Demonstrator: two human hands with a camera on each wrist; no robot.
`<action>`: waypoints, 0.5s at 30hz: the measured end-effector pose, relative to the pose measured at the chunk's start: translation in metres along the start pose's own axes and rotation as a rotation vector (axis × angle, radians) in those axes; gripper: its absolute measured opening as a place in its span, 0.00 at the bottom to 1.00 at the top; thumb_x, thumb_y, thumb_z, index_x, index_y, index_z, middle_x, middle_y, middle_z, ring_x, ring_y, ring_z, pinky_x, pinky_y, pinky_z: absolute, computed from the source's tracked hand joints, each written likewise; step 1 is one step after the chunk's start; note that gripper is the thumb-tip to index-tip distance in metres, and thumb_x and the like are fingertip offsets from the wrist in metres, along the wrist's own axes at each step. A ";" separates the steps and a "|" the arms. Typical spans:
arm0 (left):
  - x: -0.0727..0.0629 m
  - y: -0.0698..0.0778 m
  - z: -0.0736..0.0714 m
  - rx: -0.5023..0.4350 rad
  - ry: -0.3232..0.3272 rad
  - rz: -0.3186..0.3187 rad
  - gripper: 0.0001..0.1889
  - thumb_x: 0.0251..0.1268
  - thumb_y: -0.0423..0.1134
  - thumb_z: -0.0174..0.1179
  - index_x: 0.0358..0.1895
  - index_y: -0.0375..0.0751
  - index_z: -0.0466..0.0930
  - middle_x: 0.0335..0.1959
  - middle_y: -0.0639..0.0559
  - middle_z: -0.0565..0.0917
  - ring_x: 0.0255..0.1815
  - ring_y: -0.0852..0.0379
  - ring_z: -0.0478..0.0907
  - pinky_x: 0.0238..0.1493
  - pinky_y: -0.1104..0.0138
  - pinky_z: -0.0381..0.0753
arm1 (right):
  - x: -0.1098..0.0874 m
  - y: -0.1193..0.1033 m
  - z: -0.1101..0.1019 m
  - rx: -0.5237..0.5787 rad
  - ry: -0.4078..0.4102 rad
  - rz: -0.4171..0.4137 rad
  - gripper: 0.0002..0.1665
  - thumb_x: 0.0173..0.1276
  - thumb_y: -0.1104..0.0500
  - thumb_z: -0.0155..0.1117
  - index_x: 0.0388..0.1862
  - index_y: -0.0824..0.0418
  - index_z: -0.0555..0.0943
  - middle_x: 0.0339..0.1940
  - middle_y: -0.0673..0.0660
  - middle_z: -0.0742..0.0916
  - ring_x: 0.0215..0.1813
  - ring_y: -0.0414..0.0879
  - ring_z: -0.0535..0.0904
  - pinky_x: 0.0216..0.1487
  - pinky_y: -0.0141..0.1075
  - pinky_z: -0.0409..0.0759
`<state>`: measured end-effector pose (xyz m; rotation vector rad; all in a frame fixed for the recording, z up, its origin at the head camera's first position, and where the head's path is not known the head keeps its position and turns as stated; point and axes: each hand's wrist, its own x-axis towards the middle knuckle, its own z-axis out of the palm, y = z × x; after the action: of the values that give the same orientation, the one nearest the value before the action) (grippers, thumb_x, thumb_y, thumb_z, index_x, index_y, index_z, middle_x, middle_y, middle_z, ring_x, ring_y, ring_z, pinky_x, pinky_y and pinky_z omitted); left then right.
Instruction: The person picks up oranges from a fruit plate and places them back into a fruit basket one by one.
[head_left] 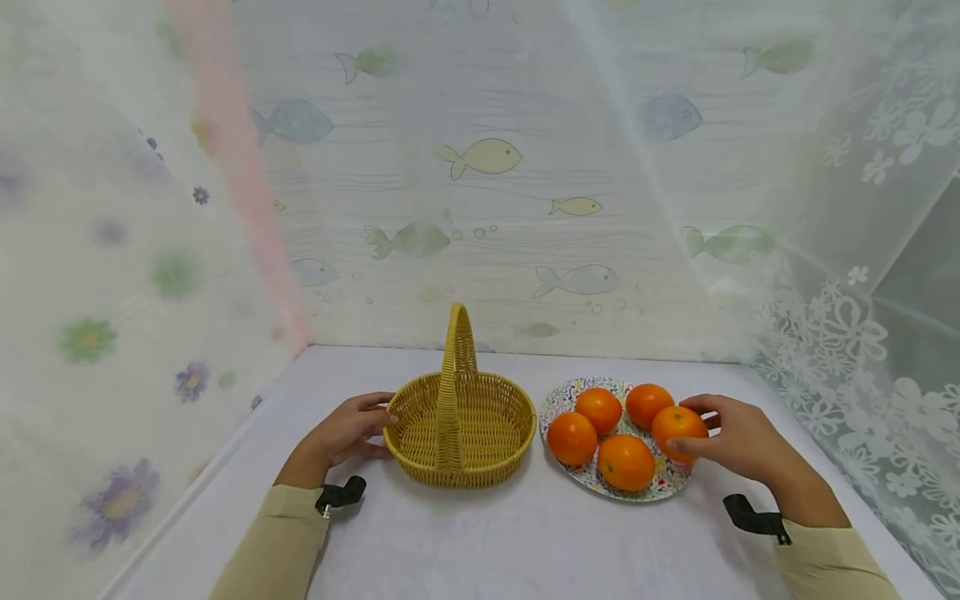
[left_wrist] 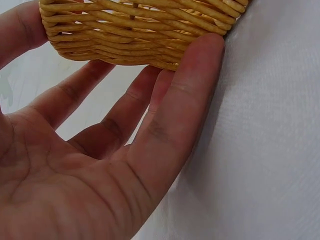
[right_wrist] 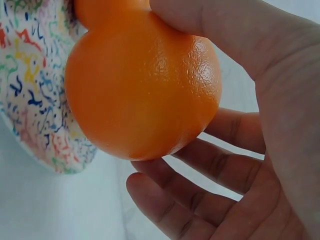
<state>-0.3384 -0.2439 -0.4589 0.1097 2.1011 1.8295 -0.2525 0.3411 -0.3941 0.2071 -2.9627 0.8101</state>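
A yellow woven basket [head_left: 491, 475] with a tall arched handle stands upright on the table, nothing inside it. My left hand [head_left: 352, 429] holds its left end; in the left wrist view the thumb [left_wrist: 187, 90] lies against the woven wall [left_wrist: 115, 32], and the other fingers reach round its far side. To the right is a round plate [head_left: 566, 392] with a colourful squiggle pattern, bearing several oranges [head_left: 626, 462]. My right hand [head_left: 738, 437] grips the rightmost orange [right_wrist: 140, 95] between thumb and fingers, over the plate's right edge.
White cloth covers the table [head_left: 450, 542]. A sheer curtain [head_left: 480, 208] printed with fish hangs behind it, a flowered one [head_left: 135, 375] at the left and lace [head_left: 847, 333] at the right. Each wrist wears a black strap-on piece [head_left: 341, 494].
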 end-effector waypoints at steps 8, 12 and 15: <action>-0.002 0.005 0.000 0.002 -0.014 -0.002 0.34 0.72 0.38 0.63 0.78 0.41 0.64 0.73 0.35 0.72 0.59 0.44 0.82 0.50 0.44 0.88 | 0.004 -0.013 -0.006 0.018 0.020 -0.020 0.48 0.57 0.31 0.77 0.66 0.61 0.79 0.59 0.64 0.85 0.56 0.60 0.82 0.42 0.46 0.88; -0.004 0.006 0.000 0.006 -0.022 0.004 0.34 0.72 0.38 0.63 0.78 0.41 0.63 0.73 0.34 0.71 0.60 0.43 0.82 0.50 0.44 0.88 | 0.008 -0.024 -0.010 0.031 0.037 -0.035 0.48 0.58 0.30 0.76 0.67 0.59 0.78 0.59 0.64 0.85 0.58 0.61 0.82 0.44 0.48 0.88; -0.004 0.006 0.000 0.000 -0.022 -0.003 0.34 0.72 0.38 0.63 0.78 0.42 0.63 0.73 0.34 0.72 0.61 0.42 0.81 0.51 0.44 0.88 | 0.010 -0.031 -0.011 0.041 0.046 -0.034 0.48 0.57 0.29 0.76 0.67 0.57 0.78 0.59 0.63 0.85 0.58 0.61 0.81 0.45 0.48 0.88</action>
<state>-0.3360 -0.2434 -0.4523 0.1261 2.0857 1.8182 -0.2577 0.3187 -0.3679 0.2363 -2.8936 0.8601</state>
